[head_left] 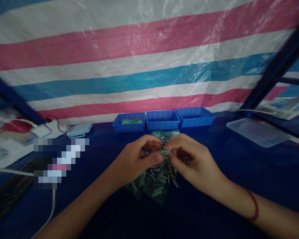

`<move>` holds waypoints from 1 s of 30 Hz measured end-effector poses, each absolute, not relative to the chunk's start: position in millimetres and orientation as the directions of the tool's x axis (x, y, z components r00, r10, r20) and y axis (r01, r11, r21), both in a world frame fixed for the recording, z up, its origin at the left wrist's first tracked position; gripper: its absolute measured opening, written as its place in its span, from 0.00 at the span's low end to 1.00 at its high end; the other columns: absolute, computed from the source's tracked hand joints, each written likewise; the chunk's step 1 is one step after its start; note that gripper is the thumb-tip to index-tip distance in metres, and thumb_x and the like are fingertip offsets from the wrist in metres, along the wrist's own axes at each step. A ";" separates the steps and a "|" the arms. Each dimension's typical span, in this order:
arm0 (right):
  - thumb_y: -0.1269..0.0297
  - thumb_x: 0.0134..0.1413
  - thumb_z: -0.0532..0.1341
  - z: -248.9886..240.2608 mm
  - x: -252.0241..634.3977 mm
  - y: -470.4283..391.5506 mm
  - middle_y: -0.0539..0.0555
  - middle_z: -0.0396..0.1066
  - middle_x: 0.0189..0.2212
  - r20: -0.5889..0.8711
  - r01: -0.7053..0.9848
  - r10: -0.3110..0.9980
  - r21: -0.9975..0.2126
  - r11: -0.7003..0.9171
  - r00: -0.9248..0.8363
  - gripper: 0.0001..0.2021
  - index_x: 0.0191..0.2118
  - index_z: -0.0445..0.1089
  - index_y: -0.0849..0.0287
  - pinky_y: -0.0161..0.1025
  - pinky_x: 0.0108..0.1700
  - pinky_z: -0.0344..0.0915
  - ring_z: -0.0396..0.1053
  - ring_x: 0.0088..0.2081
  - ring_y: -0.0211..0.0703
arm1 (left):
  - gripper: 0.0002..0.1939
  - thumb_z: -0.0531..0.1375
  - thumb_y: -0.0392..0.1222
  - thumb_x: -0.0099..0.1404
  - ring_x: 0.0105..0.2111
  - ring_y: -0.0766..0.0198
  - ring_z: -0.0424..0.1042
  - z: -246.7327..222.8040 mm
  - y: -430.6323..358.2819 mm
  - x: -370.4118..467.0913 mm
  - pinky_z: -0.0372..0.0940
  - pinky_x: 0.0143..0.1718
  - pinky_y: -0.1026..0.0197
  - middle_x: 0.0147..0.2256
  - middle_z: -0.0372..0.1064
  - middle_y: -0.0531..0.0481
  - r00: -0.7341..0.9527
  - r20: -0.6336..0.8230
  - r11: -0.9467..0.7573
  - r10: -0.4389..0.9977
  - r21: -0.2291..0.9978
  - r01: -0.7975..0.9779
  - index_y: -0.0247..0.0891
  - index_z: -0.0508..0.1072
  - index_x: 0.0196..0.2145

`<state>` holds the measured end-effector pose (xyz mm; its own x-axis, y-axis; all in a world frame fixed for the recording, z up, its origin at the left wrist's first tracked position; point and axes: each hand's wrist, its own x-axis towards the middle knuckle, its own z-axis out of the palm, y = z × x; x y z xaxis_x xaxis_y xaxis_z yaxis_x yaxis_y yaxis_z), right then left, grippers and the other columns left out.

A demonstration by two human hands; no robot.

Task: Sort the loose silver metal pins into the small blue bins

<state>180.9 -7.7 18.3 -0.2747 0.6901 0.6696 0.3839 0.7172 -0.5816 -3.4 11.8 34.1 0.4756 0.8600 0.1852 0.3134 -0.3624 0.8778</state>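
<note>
Both of my hands meet over the middle of a dark blue table (239,172). My left hand (134,159) pinches one end of a small green circuit board (163,152) between thumb and fingers. My right hand (193,159) grips the other end of the same board, with several thin metal pins tucked under its fingers. Below the hands lies a heap of green boards and loose metal pins (154,181). A red string circles my right wrist.
Three blue plastic bins (161,120) stand in a row at the back, the left one holding green boards. A clear plastic lid (257,132) lies at the right. Chargers, a white cable (49,212) and a dark phone (7,196) sit at the left. A striped tarp hangs behind.
</note>
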 end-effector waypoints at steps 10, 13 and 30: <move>0.80 0.51 0.57 18.3 185.0 -10.6 0.53 0.62 0.41 0.821 0.426 0.517 -0.389 0.817 -0.242 0.11 0.34 0.70 0.56 0.34 0.36 0.65 0.67 0.37 0.35 | 0.15 0.62 0.52 0.57 0.23 0.70 0.65 26.0 10.6 4.5 0.59 0.25 0.66 0.24 0.66 0.54 0.543 -0.082 0.074 0.836 0.997 0.037 0.35 0.71 0.32; 0.75 0.55 0.57 17.6 183.7 -10.3 0.52 0.63 0.39 0.746 0.417 0.644 -0.538 0.732 -0.169 0.09 0.40 0.67 0.55 0.35 0.32 0.65 0.66 0.32 0.34 | 0.10 0.61 0.46 0.58 0.23 0.70 0.64 26.6 10.3 5.7 0.59 0.25 0.67 0.23 0.65 0.55 0.450 0.026 -0.042 0.893 0.999 0.026 0.35 0.70 0.29; 0.59 0.53 0.60 18.5 177.0 -1.8 0.43 0.62 0.23 0.208 -0.126 0.955 -0.975 0.185 -0.211 0.13 0.42 0.58 0.54 0.29 0.17 0.54 0.59 0.18 0.29 | 0.22 0.55 0.36 0.58 0.53 0.51 0.60 15.7 5.7 -0.2 0.59 0.49 0.50 0.53 0.57 0.44 0.467 0.567 -0.727 0.678 0.613 0.311 0.44 0.63 0.51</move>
